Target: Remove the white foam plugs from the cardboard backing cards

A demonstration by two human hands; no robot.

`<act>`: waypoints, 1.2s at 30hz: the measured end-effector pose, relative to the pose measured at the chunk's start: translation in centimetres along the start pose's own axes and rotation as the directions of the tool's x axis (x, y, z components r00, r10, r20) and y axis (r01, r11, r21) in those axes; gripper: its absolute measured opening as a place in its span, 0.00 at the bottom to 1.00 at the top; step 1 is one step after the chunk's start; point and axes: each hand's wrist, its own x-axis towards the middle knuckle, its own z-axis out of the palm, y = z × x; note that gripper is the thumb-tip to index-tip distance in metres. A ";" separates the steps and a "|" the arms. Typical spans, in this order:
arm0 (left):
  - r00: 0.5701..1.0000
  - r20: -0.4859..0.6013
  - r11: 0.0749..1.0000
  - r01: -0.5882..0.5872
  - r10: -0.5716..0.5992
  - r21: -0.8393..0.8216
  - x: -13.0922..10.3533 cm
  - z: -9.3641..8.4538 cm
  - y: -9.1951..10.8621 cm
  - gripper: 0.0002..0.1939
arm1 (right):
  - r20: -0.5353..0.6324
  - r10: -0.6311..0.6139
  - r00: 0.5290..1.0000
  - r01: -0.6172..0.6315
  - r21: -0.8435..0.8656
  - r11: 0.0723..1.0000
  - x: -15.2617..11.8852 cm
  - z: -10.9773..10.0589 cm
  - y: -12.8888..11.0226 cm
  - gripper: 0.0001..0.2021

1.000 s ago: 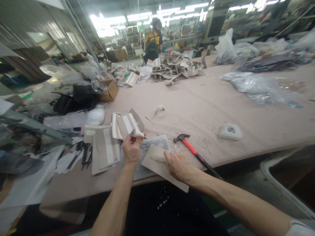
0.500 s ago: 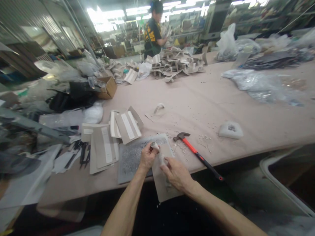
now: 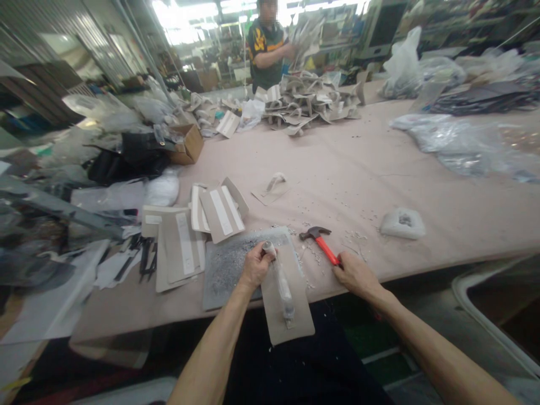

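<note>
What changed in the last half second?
Your right hand left the beige panel, moved right and took hold of the hammer by its handle. Your left hand stayed at the panel's upper end, holding the small pale cylinder. The white block stayed put.

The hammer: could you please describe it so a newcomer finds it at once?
On the large pinkish table, find the grey board at the near edge. Right of it is the hammer, its handle in the person's right hand. Its dark claw head and red handle set it apart from the pale panels.
</note>
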 end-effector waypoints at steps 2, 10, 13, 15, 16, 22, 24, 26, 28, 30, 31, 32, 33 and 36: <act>1.000 -0.012 0.999 -0.026 0.027 0.047 -0.1 0.2 -0.1 0.07 | 0.122 0.010 0.993 -0.033 0.184 0.982 -0.2 -0.1 -1.4 0.02; 0.987 0.018 0.969 -0.159 0.158 0.189 -1.0 0.5 -0.2 0.08 | -0.131 -0.254 0.958 0.280 0.239 0.930 -4.3 -1.3 -6.5 0.13; 0.985 0.000 0.961 -0.167 0.171 0.221 -1.1 0.5 -0.1 0.06 | -0.140 -0.489 0.861 0.468 -0.156 0.870 -5.2 -2.0 -7.1 0.13; 0.987 -0.007 0.959 -0.157 0.164 0.236 -1.1 0.5 -0.1 0.05 | -0.036 -0.560 0.828 0.525 -0.305 0.795 -5.5 -3.3 -7.8 0.11; 0.987 -0.005 0.958 -0.156 0.162 0.240 -1.1 0.6 -0.1 0.05 | -0.026 -0.583 0.812 0.541 -0.342 0.769 -5.8 -4.2 -8.4 0.11; 0.988 0.002 0.963 -0.152 0.155 0.225 -1.1 0.5 -0.2 0.08 | -0.576 -0.526 0.626 0.545 -0.159 0.823 -7.9 -8.0 -12.3 0.16; 0.989 -0.012 0.966 -0.144 0.151 0.216 -1.1 0.5 -0.2 0.08 | -0.502 -0.530 0.683 0.522 -0.173 0.836 -7.6 -6.7 -11.6 0.15; 0.989 -0.006 0.968 -0.143 0.147 0.206 -1.2 0.6 -0.2 0.09 | -0.208 -0.557 0.804 0.494 -0.286 0.821 -6.7 -4.8 -10.0 0.13; 0.990 0.014 0.970 -0.143 0.144 0.195 -1.2 0.6 -0.2 0.10 | 0.022 -0.507 0.862 0.475 -0.387 0.790 -5.6 -3.5 -8.2 0.11; 0.989 0.021 0.972 -0.145 0.144 0.186 -1.2 0.6 -0.2 0.10 | 0.062 -0.459 0.886 0.437 -0.437 0.786 -4.7 -3.2 -6.7 0.13; 0.989 0.019 0.972 -0.147 0.146 0.184 -1.2 0.6 -0.2 0.09 | 0.051 -0.434 0.900 0.408 -0.451 0.794 -4.3 -3.2 -6.1 0.14; 0.989 0.016 0.972 -0.148 0.148 0.182 -1.2 0.6 -0.2 0.09 | 0.036 -0.397 0.917 0.367 -0.461 0.808 -3.8 -3.3 -5.6 0.15; 0.989 0.014 0.973 -0.149 0.148 0.177 -1.1 0.6 -0.1 0.08 | 0.025 -0.355 0.935 0.326 -0.462 0.825 -3.3 -3.3 -5.1 0.15; 0.992 0.000 0.981 -0.128 0.129 0.149 -1.1 0.6 -0.1 0.07 | 0.016 -0.211 0.977 0.198 -0.426 0.883 -1.5 -2.6 -3.3 0.16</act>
